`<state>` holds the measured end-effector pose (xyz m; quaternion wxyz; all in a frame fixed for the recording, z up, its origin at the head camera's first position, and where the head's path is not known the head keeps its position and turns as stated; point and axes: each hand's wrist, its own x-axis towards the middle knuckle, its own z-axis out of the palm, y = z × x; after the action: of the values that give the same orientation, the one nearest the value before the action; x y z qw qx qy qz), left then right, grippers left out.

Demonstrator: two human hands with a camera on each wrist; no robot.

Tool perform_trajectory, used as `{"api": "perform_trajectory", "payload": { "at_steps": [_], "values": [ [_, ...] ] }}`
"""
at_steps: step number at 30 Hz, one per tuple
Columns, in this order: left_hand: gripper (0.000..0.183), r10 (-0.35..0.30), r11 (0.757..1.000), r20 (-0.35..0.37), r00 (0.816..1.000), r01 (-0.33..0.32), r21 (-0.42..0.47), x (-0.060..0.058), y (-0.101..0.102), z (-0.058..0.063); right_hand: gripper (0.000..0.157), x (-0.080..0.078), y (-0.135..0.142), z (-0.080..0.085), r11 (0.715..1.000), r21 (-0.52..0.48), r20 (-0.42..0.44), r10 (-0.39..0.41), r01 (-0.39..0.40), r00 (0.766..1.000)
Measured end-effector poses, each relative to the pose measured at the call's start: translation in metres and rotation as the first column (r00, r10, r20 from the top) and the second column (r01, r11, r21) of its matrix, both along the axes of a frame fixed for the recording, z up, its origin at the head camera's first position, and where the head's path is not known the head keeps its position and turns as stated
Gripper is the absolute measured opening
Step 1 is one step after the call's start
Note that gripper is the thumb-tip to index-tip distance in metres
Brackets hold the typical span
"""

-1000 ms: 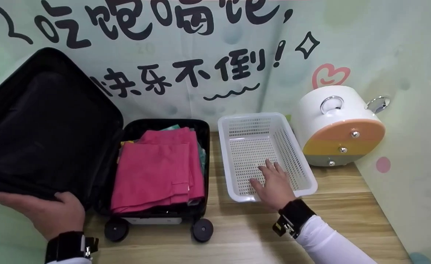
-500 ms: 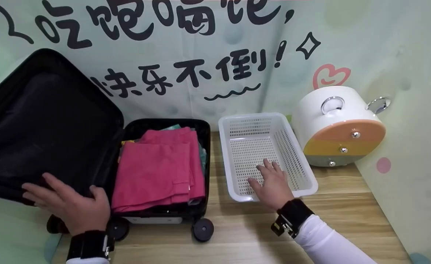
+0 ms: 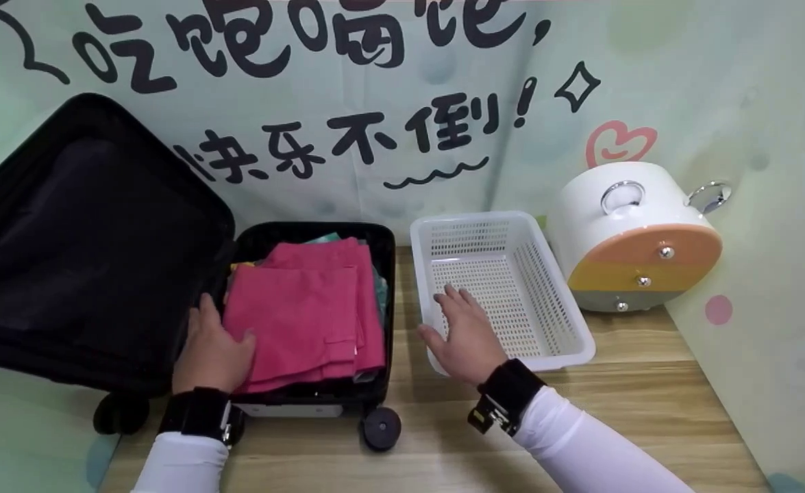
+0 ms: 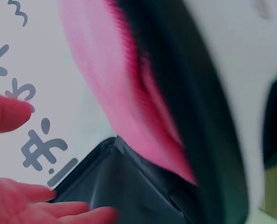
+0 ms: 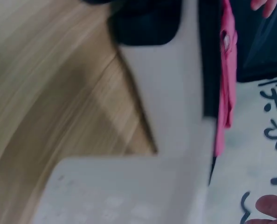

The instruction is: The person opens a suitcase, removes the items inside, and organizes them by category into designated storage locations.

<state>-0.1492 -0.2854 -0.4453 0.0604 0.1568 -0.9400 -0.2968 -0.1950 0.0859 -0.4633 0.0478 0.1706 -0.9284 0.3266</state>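
Note:
A small black suitcase (image 3: 386,301) lies open, its dark lid (image 3: 94,239) leaning out to the left. Folded pink clothing (image 3: 292,315) fills the base on top, with a bit of teal cloth (image 3: 380,291) and yellow cloth showing beneath. My left hand (image 3: 214,352) is at the base's left side, fingers extended, thumb by the pink clothing's edge; whether it touches the cloth I cannot tell. Over the left front of a white plastic basket (image 3: 570,352) is my right hand (image 3: 469,335), fingers spread and holding nothing. The left wrist view shows the pink clothing (image 4: 129,112) close by.
A white round cabinet (image 3: 608,198) with an orange, yellow and grey front and silver knobs stands right of the basket. Suitcase wheels (image 3: 381,428) project toward the table's front. A wall cloth with black writing (image 3: 443,127) rises behind.
My left hand has left the lid's lower edge and moved right to the pink clothing's left side. My right hand has shifted left over the basket. The lid stays open.

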Motion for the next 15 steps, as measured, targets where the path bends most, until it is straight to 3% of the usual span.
{"api": "perform_trajectory", "payload": {
  "at_steps": [2, 5, 11, 15],
  "values": [
    [0.097, -0.01, 1.0, 0.087, 0.996, 0.01, 0.009, -0.007, 0.001, 0.002, 0.067, 0.001, -0.014, 0.006, 1.0, -0.011, 0.022, 0.026, -0.026, 0.999],
    [0.096, -0.013, 1.0, 0.161, 0.987, 0.011, 0.017, -0.017, 0.002, 0.004, 0.071, 0.0, -0.035, 0.012, 0.998, -0.016, 0.068, 0.063, -0.062, 0.996],
    [0.094, -0.022, 0.999, 0.224, 0.974, 0.014, 0.039, -0.029, 0.003, 0.004, 0.07, -0.007, -0.074, 0.013, 0.989, -0.071, 0.091, 0.136, -0.13, 0.986],
    [0.097, -0.012, 0.999, 0.245, 0.97, 0.005, 0.032, -0.031, 0.004, 0.001, 0.073, -0.012, -0.089, 0.008, 0.982, -0.14, 0.142, 0.144, -0.125, 0.979]
  ]
}}
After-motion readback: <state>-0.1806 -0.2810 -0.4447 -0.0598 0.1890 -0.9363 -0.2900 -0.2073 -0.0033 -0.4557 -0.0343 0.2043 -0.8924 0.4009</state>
